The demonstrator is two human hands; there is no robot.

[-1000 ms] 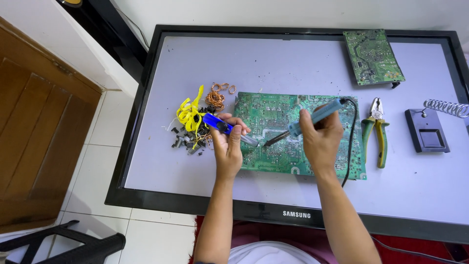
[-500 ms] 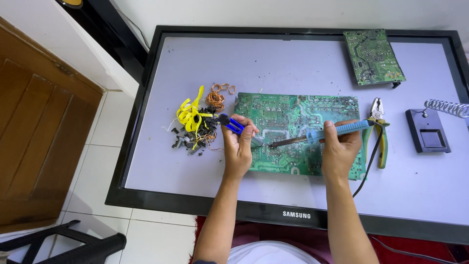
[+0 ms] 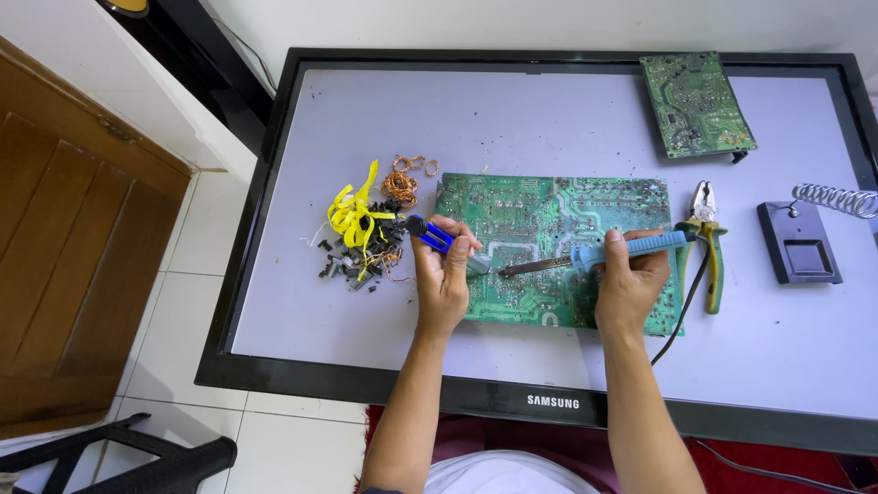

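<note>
A large green circuit board lies on a flat screen panel used as a work surface. My left hand grips a small blue-handled tool whose tip rests on the board. My right hand holds a blue soldering iron nearly level, its dark tip pointing left and meeting the left tool's tip on the board. The iron's black cord trails off to the lower right.
A heap of yellow strips, dark small parts and copper coils sits left of the board. Yellow-green pliers and a black iron stand with a spring lie to the right. A smaller green board is at the back right.
My right hand has shifted right and lowered the soldering iron from a steep tilt to nearly level. My left hand has moved slightly right along the board.
</note>
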